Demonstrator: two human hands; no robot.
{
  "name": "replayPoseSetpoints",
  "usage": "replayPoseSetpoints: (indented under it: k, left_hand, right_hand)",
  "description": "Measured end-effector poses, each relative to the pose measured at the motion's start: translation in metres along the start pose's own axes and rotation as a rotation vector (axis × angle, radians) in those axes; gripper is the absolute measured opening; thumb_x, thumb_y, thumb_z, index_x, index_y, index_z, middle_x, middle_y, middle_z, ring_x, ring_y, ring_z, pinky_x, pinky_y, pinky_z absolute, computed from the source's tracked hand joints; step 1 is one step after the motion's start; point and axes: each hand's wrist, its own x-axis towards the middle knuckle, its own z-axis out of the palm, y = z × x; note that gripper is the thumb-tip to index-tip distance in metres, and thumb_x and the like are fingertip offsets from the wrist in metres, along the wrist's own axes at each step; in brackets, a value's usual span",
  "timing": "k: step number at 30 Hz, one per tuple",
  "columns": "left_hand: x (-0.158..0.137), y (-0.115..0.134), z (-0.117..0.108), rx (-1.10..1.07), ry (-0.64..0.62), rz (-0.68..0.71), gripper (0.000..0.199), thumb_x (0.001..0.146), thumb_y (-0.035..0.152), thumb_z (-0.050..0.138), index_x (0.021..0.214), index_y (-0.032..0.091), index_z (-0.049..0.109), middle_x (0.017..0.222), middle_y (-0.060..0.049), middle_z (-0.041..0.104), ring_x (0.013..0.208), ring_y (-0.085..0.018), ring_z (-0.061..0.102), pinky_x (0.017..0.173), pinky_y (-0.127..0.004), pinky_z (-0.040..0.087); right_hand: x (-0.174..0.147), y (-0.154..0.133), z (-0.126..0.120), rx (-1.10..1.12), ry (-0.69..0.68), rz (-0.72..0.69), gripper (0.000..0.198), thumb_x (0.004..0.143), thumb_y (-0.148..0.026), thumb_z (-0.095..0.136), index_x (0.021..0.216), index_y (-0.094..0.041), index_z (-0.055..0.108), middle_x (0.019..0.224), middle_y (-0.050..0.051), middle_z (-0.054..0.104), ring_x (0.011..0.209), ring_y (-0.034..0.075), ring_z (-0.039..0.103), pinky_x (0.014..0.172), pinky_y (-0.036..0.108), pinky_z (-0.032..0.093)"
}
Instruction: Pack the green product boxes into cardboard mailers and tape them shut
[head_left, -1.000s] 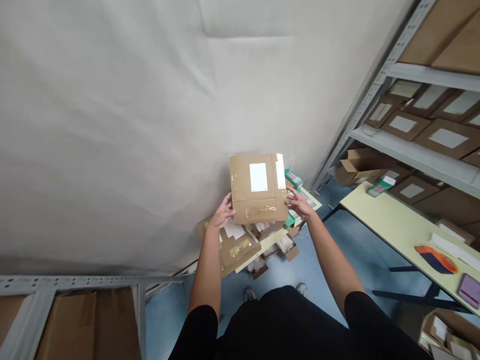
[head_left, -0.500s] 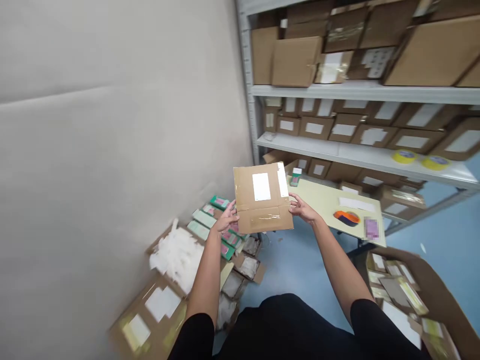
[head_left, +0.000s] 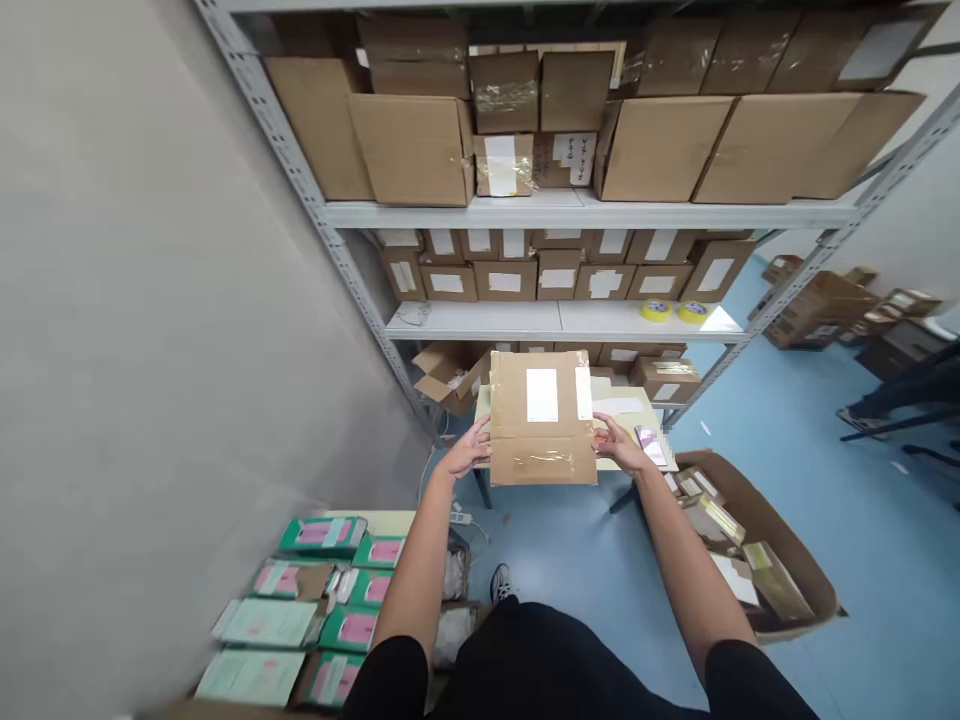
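Between my hands I hold up a brown cardboard box [head_left: 517,412] with white labels on its face and clear tape across the lower part. My left hand [head_left: 468,450] grips its left edge, and my right hand [head_left: 616,446] grips its right edge. Behind the box stands a small pale table [head_left: 634,398], partly covered by it. On the table lie a white paper strip [head_left: 616,406] and a purple item [head_left: 651,444], partly blurred. The fingers behind the box are hidden.
Ahead is a metal shelf rack [head_left: 450,215] full of cartons, with yellow tape rolls [head_left: 656,310] on one shelf. Green and pink boxes [head_left: 356,628] sit at lower left. A large open carton [head_left: 787,545] of parcels stands at right. A grey wall [head_left: 150,350] runs along the left.
My view has swung to the right, so the rack now faces me and the green boxes have slid toward the lower left. The box stays in both hands.
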Motion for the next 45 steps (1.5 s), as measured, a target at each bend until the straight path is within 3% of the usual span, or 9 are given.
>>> replayPoseSetpoints:
  k: [8,16,24,29,34,38,41,43,45]
  left_hand:
    - [0.08,0.018,-0.044,0.056,-0.019,-0.091,0.112,0.071,0.02,0.084,0.166,0.038,0.027,0.121,-0.006,0.07,0.085,-0.011,0.068,0.076,-0.023,0.052]
    - [0.147,-0.002,-0.058,0.051,0.044,-0.157,0.111,0.068,0.018,0.082,0.164,0.037,0.031,0.115,-0.003,0.069,0.08,-0.009,0.065,0.075,-0.022,0.051]
    - [0.225,-0.036,-0.035,0.081,0.282,-0.24,0.103,0.062,0.017,0.079,0.156,0.031,0.04,0.093,0.002,0.066,0.076,-0.011,0.065,0.075,-0.025,0.051]
    - [0.247,-0.082,0.002,0.208,0.531,-0.259,0.104,0.065,0.018,0.078,0.159,0.023,0.037,0.081,0.002,0.065,0.076,-0.019,0.067,0.075,-0.031,0.053]
    - [0.255,-0.116,0.057,0.383,0.765,-0.171,0.105,0.072,0.027,0.08,0.164,0.027,0.031,0.092,-0.003,0.069,0.093,-0.025,0.07,0.087,-0.037,0.055]
    - [0.267,-0.121,0.082,0.339,0.579,-0.158,0.108,0.078,0.036,0.082,0.167,0.029,0.022,0.104,-0.005,0.071,0.092,-0.023,0.072,0.091,-0.038,0.055]
    - [0.285,-0.108,0.066,0.246,0.548,-0.163,0.103,0.079,0.046,0.083,0.165,0.028,0.03,0.124,-0.012,0.068,0.093,-0.022,0.073,0.09,-0.038,0.055]
    - [0.304,-0.091,0.043,0.294,0.634,-0.169,0.097,0.078,0.047,0.084,0.161,0.029,0.037,0.142,-0.016,0.061,0.109,-0.025,0.07,0.096,-0.038,0.053]
    - [0.326,-0.071,0.021,0.326,0.616,-0.177,0.094,0.079,0.046,0.083,0.16,0.029,0.038,0.154,-0.017,0.053,0.127,-0.028,0.063,0.104,-0.04,0.049]
  right_hand:
    - [0.049,0.016,0.007,0.028,0.214,-0.006,0.086,0.063,-0.022,0.084,0.142,-0.039,0.054,0.093,-0.004,0.061,0.074,0.013,0.059,0.072,0.03,0.054]
    - [0.109,0.036,-0.034,0.045,0.222,0.039,0.085,0.061,-0.021,0.079,0.142,-0.038,0.056,0.094,-0.004,0.063,0.071,0.012,0.059,0.068,0.026,0.052]
    - [0.17,0.067,-0.097,-0.168,0.381,0.01,0.068,0.061,-0.028,0.068,0.129,-0.03,0.065,0.134,0.008,0.064,0.114,0.026,0.064,0.101,0.046,0.053]
    - [0.17,0.131,-0.076,-0.327,0.202,0.046,0.065,0.062,-0.023,0.069,0.126,-0.031,0.068,0.14,0.008,0.063,0.117,0.032,0.065,0.104,0.055,0.052]
    - [0.151,0.173,-0.029,-0.427,0.078,-0.138,0.087,0.063,-0.027,0.08,0.147,-0.035,0.056,0.156,0.006,0.053,0.149,0.038,0.045,0.122,0.06,0.036]
    - [0.148,0.17,-0.022,-0.457,0.231,-0.087,0.06,0.087,-0.036,0.058,0.147,-0.037,0.055,0.153,0.004,0.057,0.144,0.033,0.052,0.12,0.058,0.042]
    - [0.153,0.16,-0.036,-0.426,0.355,-0.055,0.057,0.092,-0.04,0.048,0.147,-0.031,0.057,0.15,0.008,0.061,0.139,0.034,0.057,0.118,0.058,0.045]
    - [0.155,0.154,-0.049,-0.405,0.415,-0.057,0.058,0.09,-0.042,0.05,0.145,-0.026,0.061,0.143,0.011,0.066,0.136,0.037,0.059,0.117,0.06,0.045]
    - [0.153,0.151,-0.059,-0.379,0.445,-0.042,0.059,0.087,-0.043,0.053,0.142,-0.026,0.064,0.131,0.012,0.072,0.128,0.039,0.063,0.115,0.063,0.046]
